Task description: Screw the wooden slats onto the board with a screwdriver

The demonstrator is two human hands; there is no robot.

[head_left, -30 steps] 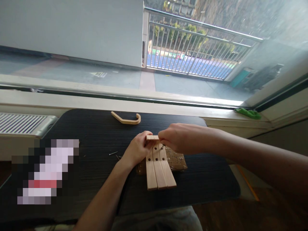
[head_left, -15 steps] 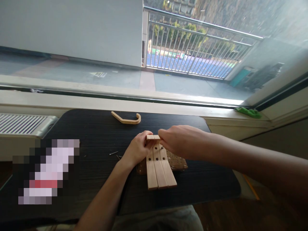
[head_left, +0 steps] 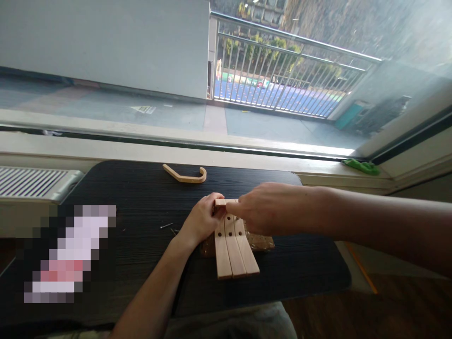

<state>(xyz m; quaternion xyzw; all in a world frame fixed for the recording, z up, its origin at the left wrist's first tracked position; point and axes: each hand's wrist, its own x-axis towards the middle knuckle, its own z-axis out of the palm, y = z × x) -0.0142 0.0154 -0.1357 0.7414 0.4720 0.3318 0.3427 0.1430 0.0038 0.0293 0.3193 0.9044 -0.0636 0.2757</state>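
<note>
Three pale wooden slats (head_left: 233,261) lie side by side, fanning out towards me, with dark round holes and an upturned far end. My left hand (head_left: 205,214) is wrapped round the left side of their far end. Over the right side of that end is my right hand (head_left: 263,207), its fingers curled closed and the foremost fingertip touching the wood. Whatever those fingers pinch, if anything, is hidden. Beneath the slats rests a brown, shiny-wrapped pad (head_left: 261,241). Left of my left hand lie a few loose screws (head_left: 166,226).
A bent wooden hook-shaped piece (head_left: 185,178) lies at the far side of the black table (head_left: 141,188). A pixelated patch hides something at the left. Beyond the table are a windowsill with a green cloth (head_left: 362,166) and a radiator (head_left: 38,182).
My right hand has shifted slightly left across the slats' far end, now covering more of it and most of the screw head seen there before. My left hand keeps its hold.
</note>
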